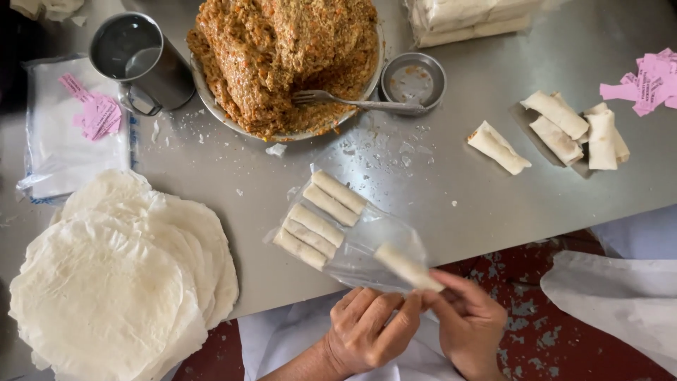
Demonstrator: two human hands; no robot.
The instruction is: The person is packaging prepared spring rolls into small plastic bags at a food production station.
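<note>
Head view, item by item, from the hands outward. Right hand [469, 321]: closed in a pinch on the near end of a single spring roll [407, 267], which is held at the mouth of a clear plastic bag [384, 243]. Left hand [367, 328]: fingers curled shut on the bag's near edge, just beside the right hand and touching the film. The held roll lies up and to the left of the right hand, its long axis running diagonally from lower right to upper left, pointed into the bag; the right hand is the nearer of the two to it. Packed rolls [317, 219]: five are seen inside the bag, side by side in two groups, set crosswise to the bag's length, at its far end on the counter [458, 204]. Loose rolls [564, 130]: several are laid well apart to the right, one alone. Round wrappers [120, 275]: stacked at the left edge. Filling bowl [282, 56]: heaped, with a fork [352, 102] resting on its rim, and a small round tin [413, 81] just beside. Metal mug [141, 60]: left of the bowl. Flat white packet [53, 137]: far left, bearing pink paper slips [95, 113]. More pink slips [645, 81] are lying at the right edge. Wrapped white package [465, 17]: top, partly cut off.
</note>
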